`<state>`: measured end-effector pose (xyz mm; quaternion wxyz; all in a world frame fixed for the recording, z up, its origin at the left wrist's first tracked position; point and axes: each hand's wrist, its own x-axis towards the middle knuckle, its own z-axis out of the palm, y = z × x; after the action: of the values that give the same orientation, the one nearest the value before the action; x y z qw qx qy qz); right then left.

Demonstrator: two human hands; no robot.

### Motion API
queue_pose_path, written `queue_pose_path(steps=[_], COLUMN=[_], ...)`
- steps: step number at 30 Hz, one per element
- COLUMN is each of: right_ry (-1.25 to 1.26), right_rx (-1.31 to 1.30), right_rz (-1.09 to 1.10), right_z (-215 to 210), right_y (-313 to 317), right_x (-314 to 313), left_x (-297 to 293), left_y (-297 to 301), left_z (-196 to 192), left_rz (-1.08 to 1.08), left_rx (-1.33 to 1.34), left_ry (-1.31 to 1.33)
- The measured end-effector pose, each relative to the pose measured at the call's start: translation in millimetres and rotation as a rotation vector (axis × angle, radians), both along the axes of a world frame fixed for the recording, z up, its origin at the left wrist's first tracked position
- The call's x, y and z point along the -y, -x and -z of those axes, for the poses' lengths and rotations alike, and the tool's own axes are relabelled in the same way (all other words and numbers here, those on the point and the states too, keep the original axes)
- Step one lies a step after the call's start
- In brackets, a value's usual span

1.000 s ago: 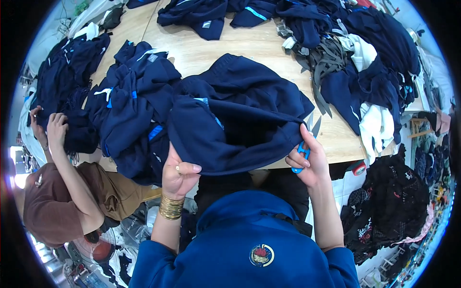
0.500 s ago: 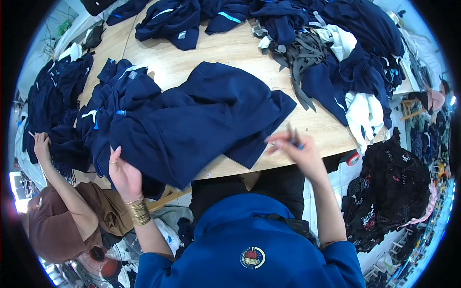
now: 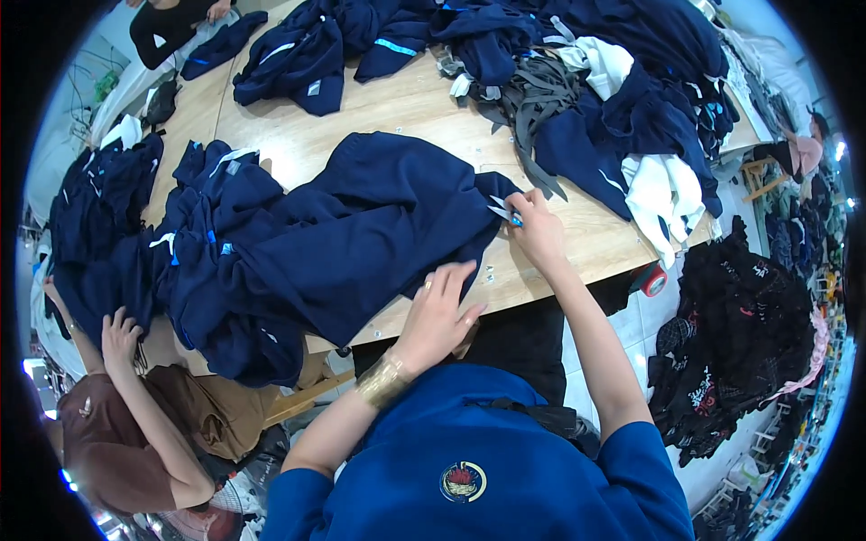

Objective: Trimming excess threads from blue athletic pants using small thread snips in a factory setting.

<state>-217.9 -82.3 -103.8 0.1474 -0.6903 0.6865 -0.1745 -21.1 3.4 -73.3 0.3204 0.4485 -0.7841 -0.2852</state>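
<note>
One navy garment (image 3: 361,234) (two hands)

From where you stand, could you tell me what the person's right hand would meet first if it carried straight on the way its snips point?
Most likely the navy garment: the right hand points its small snips at the near edge.

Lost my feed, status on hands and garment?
Left hand flat on navy garment. Right hand holds small snips at its edge. Nothing blocking.
</note>
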Motion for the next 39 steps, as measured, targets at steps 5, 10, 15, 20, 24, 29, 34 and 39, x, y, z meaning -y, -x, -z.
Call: queue_pose_path(steps=[5, 10, 15, 20, 24, 29, 34, 39], right_ry=[0.133, 0.203, -0.164, -0.078, -0.082, 0.181, 0.030, -0.099], right_rx=[0.219, 0.578, 0.945, 0.916, 0.889, 0.187, 0.353, 0.487], right_rz=[-0.179, -0.215, -0.102, -0.226, -0.501, -0.257, -0.097, -0.105], right_z=[-33, -63, -108, -133, -137, -104, -97, -83], right_y=[-1, 13, -8, -27, -36, -21, -2, 5], right_x=[1, -4, -20, -15, -12, -2, -5, -8], left_x=[36, 41, 23, 18, 17, 25, 21, 18], left_y=[-1, -36, -48, -50, -57, -78, -94, -101], left_z=[37, -5, -51, -81, -81, -93, -84, -72], left_rz=[-0.107, -0.098, -0.042, -0.034, -0.110, -0.220, -0.266, -0.233], left_rx=[0.163, -0.799, -1.043, -0.952, -0.871, -1.108, -1.156, -1.369], left_ry=[-0.023, -0.885, -1.000, -0.977, -0.825, -0.735, -0.695, -0.672])
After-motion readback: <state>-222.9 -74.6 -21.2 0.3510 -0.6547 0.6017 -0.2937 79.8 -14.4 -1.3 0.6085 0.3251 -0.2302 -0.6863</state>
